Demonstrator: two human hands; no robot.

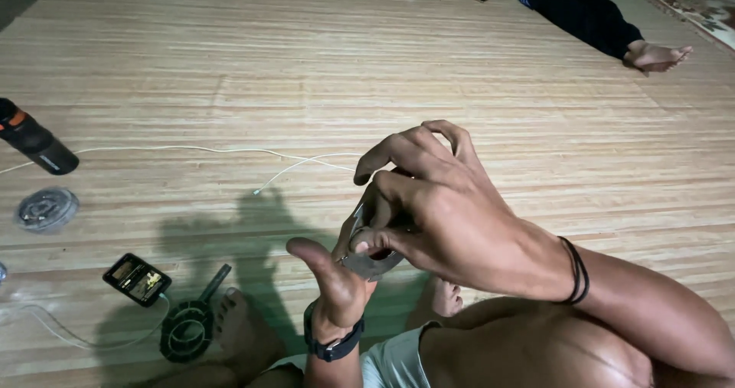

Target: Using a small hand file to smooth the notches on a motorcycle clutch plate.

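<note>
Looking down from the head camera, a person sits on a pale woven floor mat (306,74) with knees drawn up. Both hands meet near the centre of the view around a small round grey metal part (373,264). The left hand (337,277), wearing a dark wristwatch (334,346), supports the part from below and the left, palm turned up and thumb raised, its fingers touching the metal. The right hand (432,212), with a dark cord band (578,271) at the wrist, reaches over from the right and pinches the part's upper edge between thumb and bent fingers.

On the near left of the mat lies a phone (137,279) with a lit screen and a cable plugged in. Just right of it sits a black ring-shaped piece with a handle (188,328), touching the person's bare foot (243,328). Farther left rests a round grey disc (47,209), and beyond it a black bottle with an orange band (34,140) lies tilted. A white cable (230,152) runs across the middle of the mat.

At the far right, another person's dark-trousered leg (582,13) and bare foot stretch across the mat, well apart from the hands.
</note>
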